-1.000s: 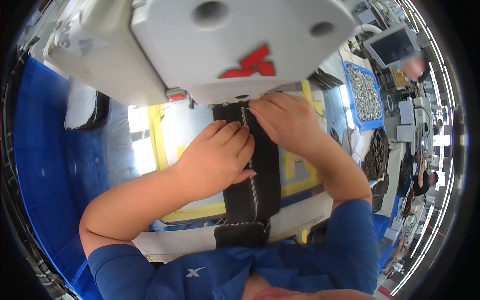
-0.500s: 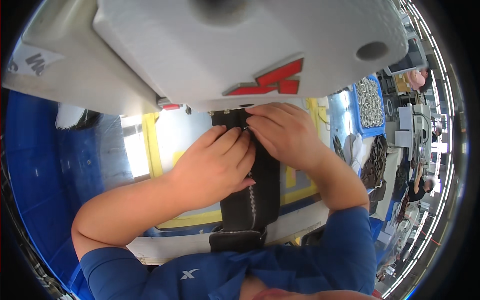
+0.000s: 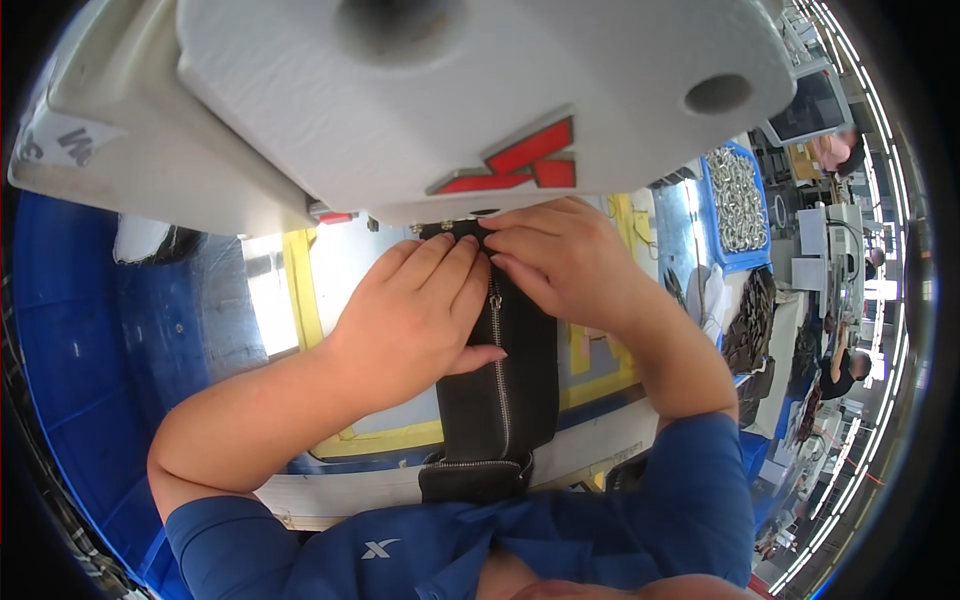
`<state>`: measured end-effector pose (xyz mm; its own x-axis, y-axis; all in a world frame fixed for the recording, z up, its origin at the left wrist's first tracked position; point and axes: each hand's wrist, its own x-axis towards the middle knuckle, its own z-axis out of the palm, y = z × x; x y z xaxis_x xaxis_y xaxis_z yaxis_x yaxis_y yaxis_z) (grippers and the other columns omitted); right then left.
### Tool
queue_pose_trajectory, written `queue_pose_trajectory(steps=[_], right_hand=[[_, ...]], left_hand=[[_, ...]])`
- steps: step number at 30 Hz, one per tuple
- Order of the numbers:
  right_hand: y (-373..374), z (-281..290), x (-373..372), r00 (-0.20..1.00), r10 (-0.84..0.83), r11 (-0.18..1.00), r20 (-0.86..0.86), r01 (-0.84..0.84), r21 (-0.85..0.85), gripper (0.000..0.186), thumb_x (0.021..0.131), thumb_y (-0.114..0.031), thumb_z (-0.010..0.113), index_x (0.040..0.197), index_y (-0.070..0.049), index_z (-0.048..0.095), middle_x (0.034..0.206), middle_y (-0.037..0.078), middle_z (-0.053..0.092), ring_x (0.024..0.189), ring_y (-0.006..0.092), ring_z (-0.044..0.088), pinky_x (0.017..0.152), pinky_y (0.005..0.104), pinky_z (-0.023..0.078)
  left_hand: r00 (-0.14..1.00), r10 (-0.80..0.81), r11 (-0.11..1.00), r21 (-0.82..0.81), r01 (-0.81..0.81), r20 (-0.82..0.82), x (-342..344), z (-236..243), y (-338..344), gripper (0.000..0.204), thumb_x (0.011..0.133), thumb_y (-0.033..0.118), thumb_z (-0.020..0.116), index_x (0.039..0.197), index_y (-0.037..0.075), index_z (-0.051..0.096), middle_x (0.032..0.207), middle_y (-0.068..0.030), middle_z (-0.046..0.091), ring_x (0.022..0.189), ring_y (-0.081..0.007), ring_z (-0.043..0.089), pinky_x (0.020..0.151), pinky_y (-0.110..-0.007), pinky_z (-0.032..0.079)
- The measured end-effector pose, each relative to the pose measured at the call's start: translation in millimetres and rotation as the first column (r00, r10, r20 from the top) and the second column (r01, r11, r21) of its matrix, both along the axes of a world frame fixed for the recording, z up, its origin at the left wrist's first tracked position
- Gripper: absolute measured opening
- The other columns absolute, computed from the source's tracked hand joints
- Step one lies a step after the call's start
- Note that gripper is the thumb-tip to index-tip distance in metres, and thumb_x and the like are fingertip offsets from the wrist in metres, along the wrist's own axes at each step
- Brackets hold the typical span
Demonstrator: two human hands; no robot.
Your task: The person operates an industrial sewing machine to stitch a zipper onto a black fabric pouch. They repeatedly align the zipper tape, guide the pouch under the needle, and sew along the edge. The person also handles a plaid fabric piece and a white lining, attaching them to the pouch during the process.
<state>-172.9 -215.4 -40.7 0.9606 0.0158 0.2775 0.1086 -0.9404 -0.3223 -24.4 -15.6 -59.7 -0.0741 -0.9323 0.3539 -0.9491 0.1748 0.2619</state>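
Observation:
A long black zippered piece (image 3: 530,370), fabric or leather, runs from under the grey machine head (image 3: 330,140) toward my body. Its metal zipper (image 3: 503,400) lies lengthwise, with the slider (image 3: 495,301) showing just right of my left fingers. My left hand (image 3: 415,305) rests flat on the piece's left side, fingers stretched toward the machine and thumb out across the zipper. On the right side, my right hand (image 3: 570,260) has its fingers bent and thumb drawn close, gripping the far part of the piece beside the machine. The machine head hides the piece's far end.
Yellow tape (image 3: 305,290) borders the light work surface. At the near edge hangs a black zippered pouch part (image 3: 475,480). A blue bin (image 3: 735,262) of metal rings stands at the right, near dark stacked pieces (image 3: 750,325). Blue plastic (image 3: 75,370) curves along the left.
My left hand has slid slightly forward and left, its fingers flatter. The zipper slider now shows nearer to me than before. My right hand has stayed almost in place.

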Motion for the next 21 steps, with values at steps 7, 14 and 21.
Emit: queue_pose_trajectory(steps=[7,14,21], right_hand=[[-2.3,-4.0,-0.8,1.000,0.009,0.999,0.013,-0.008,-0.054,0.015,0.088,-0.013,0.077,0.102,-0.007,0.076,0.120,0.005,0.079,0.106,0.0257,0.073,0.094,0.0418,0.058],[-0.1,-6.2,-3.0,0.998,0.014,0.991,0.063,-0.005,-0.134,0.012,0.087,-0.013,0.080,0.098,-0.009,0.080,0.111,0.002,0.081,0.101,0.0227,0.076,0.084,0.0387,0.061],[-5.2,-1.5,-11.4,0.995,0.025,0.995,-0.100,-0.034,-0.093,0.021,0.097,-0.024,0.072,0.108,-0.008,0.080,0.118,0.003,0.079,0.093,0.0242,0.077,0.074,0.0396,0.061]], left_hand=[[1.000,0.016,0.999,0.041,-0.016,0.009,1.0,1.9,-2.0,0.083,0.080,0.059,0.082,0.132,-0.003,0.068,0.140,-0.0179,0.068,0.126,-0.0350,0.064,0.103,-0.047,0.050],[0.998,0.034,0.993,0.115,-0.040,0.060,1.2,8.9,-0.2,0.085,0.078,0.061,0.083,0.134,-0.002,0.068,0.146,-0.0146,0.066,0.120,-0.0319,0.063,0.097,-0.044,0.049],[0.998,0.032,0.987,0.158,-0.041,0.058,1.1,13.4,-0.6,0.086,0.078,0.063,0.083,0.134,-0.001,0.069,0.147,-0.0128,0.066,0.113,-0.0274,0.063,0.092,-0.042,0.049]])
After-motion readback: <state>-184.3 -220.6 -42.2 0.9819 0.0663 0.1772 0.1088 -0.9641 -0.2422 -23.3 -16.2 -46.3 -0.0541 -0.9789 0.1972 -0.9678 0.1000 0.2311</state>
